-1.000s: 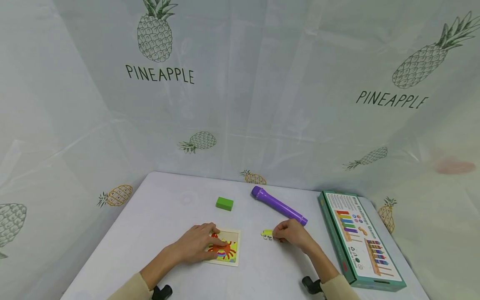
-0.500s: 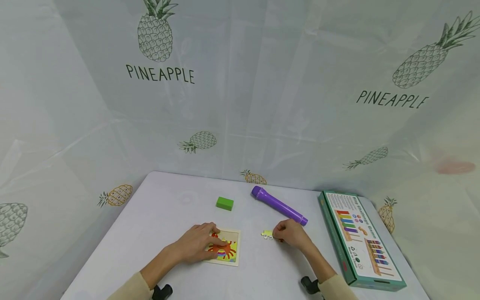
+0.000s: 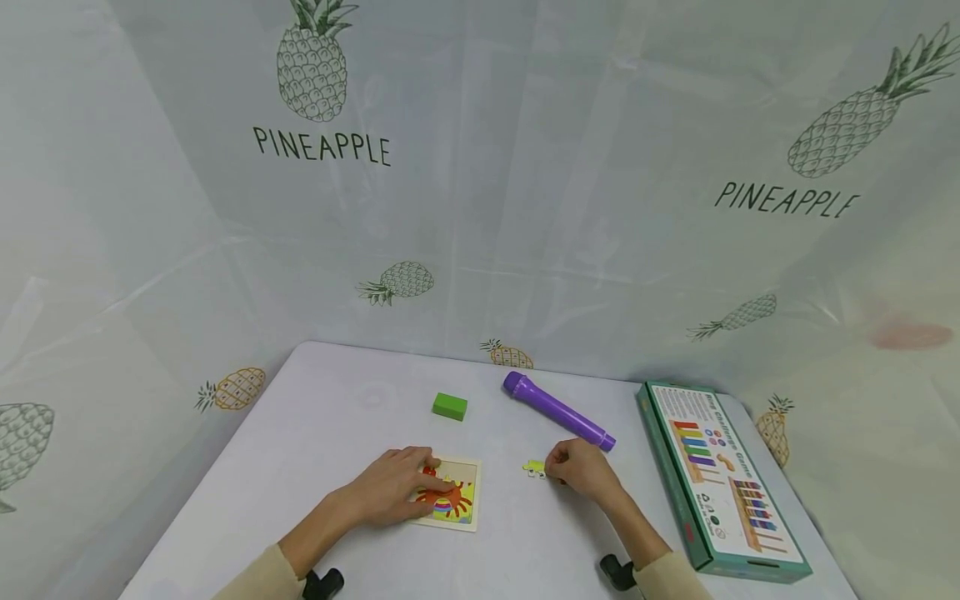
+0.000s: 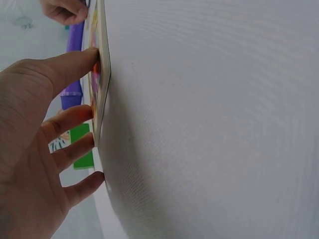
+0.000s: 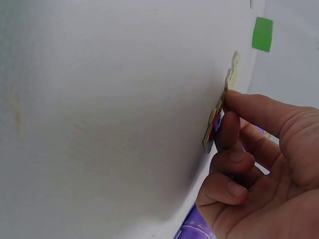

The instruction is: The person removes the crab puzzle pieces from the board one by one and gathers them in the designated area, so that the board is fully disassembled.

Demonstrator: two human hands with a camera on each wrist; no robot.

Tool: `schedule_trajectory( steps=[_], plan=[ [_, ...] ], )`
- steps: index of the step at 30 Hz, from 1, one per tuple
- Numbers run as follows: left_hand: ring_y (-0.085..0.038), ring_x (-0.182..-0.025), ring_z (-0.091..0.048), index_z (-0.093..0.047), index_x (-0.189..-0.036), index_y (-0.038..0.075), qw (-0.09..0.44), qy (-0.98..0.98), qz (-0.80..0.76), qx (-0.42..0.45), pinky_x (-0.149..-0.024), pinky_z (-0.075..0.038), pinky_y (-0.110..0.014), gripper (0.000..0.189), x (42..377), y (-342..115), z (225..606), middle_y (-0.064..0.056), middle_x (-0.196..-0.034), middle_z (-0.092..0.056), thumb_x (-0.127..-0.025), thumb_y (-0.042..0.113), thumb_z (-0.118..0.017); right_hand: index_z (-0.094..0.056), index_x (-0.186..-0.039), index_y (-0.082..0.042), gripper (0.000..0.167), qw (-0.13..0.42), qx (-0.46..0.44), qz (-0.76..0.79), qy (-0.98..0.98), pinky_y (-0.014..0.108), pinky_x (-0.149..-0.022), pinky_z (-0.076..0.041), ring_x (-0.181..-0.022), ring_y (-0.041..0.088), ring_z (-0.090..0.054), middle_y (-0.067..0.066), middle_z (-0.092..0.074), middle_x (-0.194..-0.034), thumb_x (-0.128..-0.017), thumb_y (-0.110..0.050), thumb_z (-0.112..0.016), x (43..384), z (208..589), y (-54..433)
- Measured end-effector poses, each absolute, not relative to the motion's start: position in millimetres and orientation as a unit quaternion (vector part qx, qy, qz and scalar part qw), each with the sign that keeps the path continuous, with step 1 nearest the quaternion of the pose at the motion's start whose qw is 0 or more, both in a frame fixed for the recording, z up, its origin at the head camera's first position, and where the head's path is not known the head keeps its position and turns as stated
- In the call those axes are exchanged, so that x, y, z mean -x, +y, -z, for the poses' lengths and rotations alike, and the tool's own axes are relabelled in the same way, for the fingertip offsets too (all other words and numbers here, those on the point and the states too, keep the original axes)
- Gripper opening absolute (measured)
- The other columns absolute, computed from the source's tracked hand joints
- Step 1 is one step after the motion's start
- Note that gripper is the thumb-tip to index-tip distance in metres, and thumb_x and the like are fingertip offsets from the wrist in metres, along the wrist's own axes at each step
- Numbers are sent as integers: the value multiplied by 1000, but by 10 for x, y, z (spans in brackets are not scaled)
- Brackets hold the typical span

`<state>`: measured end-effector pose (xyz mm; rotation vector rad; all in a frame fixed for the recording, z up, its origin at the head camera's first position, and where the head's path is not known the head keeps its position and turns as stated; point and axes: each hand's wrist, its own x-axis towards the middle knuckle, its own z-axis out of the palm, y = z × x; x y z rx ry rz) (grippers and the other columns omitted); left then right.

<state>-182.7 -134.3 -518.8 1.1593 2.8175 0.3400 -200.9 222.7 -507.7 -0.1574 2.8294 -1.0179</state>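
Observation:
A small square jigsaw puzzle (image 3: 477,498) with a red crab picture and a pale wooden frame lies on the table. Over its left part rests my left hand (image 3: 393,487), fingers spread and fingertips on the picture and frame, covering some of it. To the right, my right hand (image 3: 585,468) pinches a jigsaw piece between thumb and forefinger, close over the tabletop. A yellow part of the jigsaw piece (image 3: 536,466) sticks out left of the fingertips. The right wrist view shows a red and blue knobbed portion (image 5: 212,130) below the thumb; the fingertips hide the middle.
Behind the hands lie a green block (image 3: 450,407) and a purple toy microphone (image 3: 558,411), the latter just beyond my right hand. A green-edged game box (image 3: 723,479) stands flat along the right side. A pineapple-print curtain (image 3: 480,208) hangs behind the white table (image 3: 345,400).

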Motion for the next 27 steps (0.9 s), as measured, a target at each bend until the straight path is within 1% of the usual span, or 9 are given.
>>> schedule_trajectory(
  steps=[7, 13, 20, 22, 27],
  plan=[
    [-23, -129, -50, -60, -136, 48, 36, 915, -114, -386, -100, -43, -52, 41, 1820, -1363, 5198, 1, -134, -58, -95, 41, -65, -71, -80, -9, 8, 65, 51, 337, 938, 27, -54, -42, -61, 13, -53, -1, -63, -67, -86, -10, -77, 1991, 5068, 2211],
    [-20, -130, -51, -62, -134, 46, 26, 915, -115, -385, -100, -44, -53, 38, 1831, -1369, 5210, 2, -136, -58, -97, 39, -64, -70, -79, -10, 9, 69, 40, 343, 936, 29, -54, -43, -61, 13, -53, -1, -63, -67, -86, -9, -76, 1986, 5072, 2202],
    [-27, -138, -48, -68, -129, 37, 34, 914, -142, -378, -101, -43, -57, 33, 1829, -1391, 5192, 5, -142, -59, -96, 41, -66, -70, -82, -11, 8, 56, 43, 338, 938, 28, -53, -43, -60, 13, -53, -2, -61, -68, -87, -12, -76, 1985, 5059, 2180],
    [-27, -137, -50, -69, -127, 36, 31, 916, -143, -374, -101, -44, -56, 33, 1833, -1394, 5186, 5, -141, -60, -95, 42, -68, -70, -82, -11, 8, 49, 51, 339, 938, 28, -53, -44, -61, 13, -53, -2, -61, -69, -86, -12, -76, 1989, 5041, 2145],
    [-17, -125, -58, -66, -125, 30, 30, 922, -157, -352, -99, -47, -51, 37, 1854, -1381, 5181, 10, -131, -63, -91, 43, -73, -70, -81, -12, 6, 39, 85, 331, 939, 27, -53, -43, -61, 11, -53, -5, -61, -69, -85, -12, -75, 2013, 5025, 1991]
  ],
)
